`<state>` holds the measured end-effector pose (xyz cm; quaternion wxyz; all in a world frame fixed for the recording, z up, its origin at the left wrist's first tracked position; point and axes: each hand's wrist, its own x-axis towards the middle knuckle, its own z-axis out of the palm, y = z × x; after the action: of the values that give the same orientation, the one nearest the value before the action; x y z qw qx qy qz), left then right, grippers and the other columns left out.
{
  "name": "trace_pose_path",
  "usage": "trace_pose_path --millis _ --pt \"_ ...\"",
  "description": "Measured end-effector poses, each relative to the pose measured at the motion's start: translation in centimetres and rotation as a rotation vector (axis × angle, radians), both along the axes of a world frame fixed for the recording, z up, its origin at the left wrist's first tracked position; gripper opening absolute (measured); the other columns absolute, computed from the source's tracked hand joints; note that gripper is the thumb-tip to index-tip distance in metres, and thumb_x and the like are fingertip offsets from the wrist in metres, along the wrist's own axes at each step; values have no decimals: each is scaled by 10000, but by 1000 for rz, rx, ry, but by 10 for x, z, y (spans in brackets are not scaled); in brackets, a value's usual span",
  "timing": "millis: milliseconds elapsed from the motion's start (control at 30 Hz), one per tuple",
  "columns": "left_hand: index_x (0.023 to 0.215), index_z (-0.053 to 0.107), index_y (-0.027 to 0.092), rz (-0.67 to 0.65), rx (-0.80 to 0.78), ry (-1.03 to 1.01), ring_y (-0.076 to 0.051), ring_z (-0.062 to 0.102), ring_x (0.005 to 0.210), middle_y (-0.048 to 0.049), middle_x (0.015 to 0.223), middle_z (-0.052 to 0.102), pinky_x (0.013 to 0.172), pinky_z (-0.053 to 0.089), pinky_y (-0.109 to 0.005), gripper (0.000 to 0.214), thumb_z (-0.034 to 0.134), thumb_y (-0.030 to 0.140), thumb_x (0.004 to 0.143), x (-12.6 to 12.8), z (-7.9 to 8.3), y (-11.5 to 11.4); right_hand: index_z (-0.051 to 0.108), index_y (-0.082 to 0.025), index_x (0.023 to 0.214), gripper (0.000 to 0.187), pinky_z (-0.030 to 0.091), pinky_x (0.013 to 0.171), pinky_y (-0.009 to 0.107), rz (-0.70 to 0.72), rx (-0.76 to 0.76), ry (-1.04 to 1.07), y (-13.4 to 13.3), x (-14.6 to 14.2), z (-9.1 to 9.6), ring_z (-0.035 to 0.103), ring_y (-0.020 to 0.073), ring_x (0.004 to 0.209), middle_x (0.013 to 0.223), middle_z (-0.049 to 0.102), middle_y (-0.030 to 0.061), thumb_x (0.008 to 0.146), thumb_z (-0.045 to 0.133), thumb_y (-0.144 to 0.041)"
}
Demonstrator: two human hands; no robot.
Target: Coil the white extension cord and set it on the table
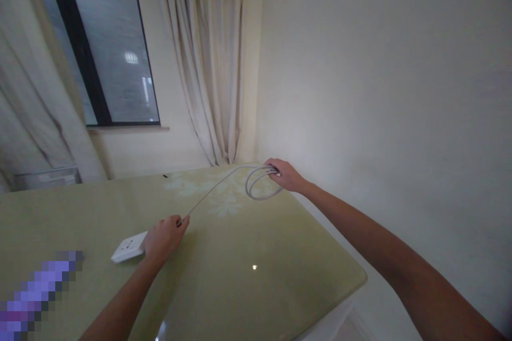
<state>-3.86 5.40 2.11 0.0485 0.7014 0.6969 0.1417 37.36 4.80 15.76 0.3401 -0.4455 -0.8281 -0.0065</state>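
A grey cable (216,187) stretches across the far part of a glossy green table (248,277). My right hand (285,175) is closed on a coiled loop of that cable near the table's far right corner. My left hand (165,238) pinches the cable further along its length, closer to me. A white power strip (128,248) lies flat on the table just left of my left hand, touching or almost touching it.
A white wall runs along the table's right edge. Cream curtains (212,58) hang in the far corner beside a dark-framed window (100,48). A small dark object (165,176) lies near the table's far edge. A blurred purple patch sits at the lower left.
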Motion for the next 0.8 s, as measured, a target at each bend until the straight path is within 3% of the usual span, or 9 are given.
trace_pose_path --millis 100,233,367,467,533,600,633,700,800 --pt "862 692 202 -22 23 9 -365 708 932 -168 941 743 784 502 -446 470 349 503 973 7 -19 6 654 -181 1165 294 456 885 347 12 155 -27 -12 1 1 590 219 936 1012 681 90 898 539 -140" --pt "1270 626 126 -97 161 -18 -377 615 1191 -206 1271 669 952 485 -478 449 427 381 959 41 -25 12 654 -197 1222 282 472 911 377 46 222 -78 -21 1 1 593 240 983 1038 697 116 1040 459 -288" --pt "1519 416 189 -397 502 -260 -346 496 1368 -181 1503 532 1092 410 -501 610 480 468 981 108 5 9 674 -209 1202 363 481 918 382 121 190 -43 -24 -7 -2 608 241 991 1029 705 117 1070 407 -416" --pt "1598 295 242 -601 566 -405 -324 425 1438 -169 1581 457 1123 366 -527 676 492 465 991 156 38 7 686 -212 1143 434 481 926 377 145 154 116 -28 -19 -7 625 229 987 1036 704 109 1067 383 -512" --pt "1517 442 238 -616 529 -537 -315 497 1358 -161 1466 565 1085 393 -512 558 474 437 996 178 57 8 685 -207 1101 483 489 886 363 132 106 246 -31 -25 -10 630 217 933 1006 696 95 1055 374 -573" --pt "1203 676 228 -600 470 -641 -297 607 1154 -126 1173 701 1008 438 -467 355 479 423 981 188 69 12 672 -202 1087 527 499 806 344 115 38 365 -34 -26 -13 614 201 827 921 675 74 1037 363 -626" --pt "1000 709 225 -596 444 -672 -279 638 1029 -100 1005 716 956 459 -438 301 486 425 971 189 73 15 664 -202 1092 541 500 777 339 111 15 420 -36 -24 -14 602 197 790 890 663 67 1030 358 -643" --pt "746 632 224 -579 415 -716 -238 642 817 -57 768 669 833 482 -384 341 483 442 961 185 77 22 657 -204 1091 537 507 780 344 95 46 521 -40 -14 -15 603 204 802 895 657 73 1024 363 -649" --pt "738 580 222 -479 401 -817 -200 627 658 -19 655 611 674 472 -329 390 427 487 978 166 81 32 664 -209 1017 470 501 854 367 -42 263 639 -47 12 -16 612 226 896 955 651 88 1038 383 -585"
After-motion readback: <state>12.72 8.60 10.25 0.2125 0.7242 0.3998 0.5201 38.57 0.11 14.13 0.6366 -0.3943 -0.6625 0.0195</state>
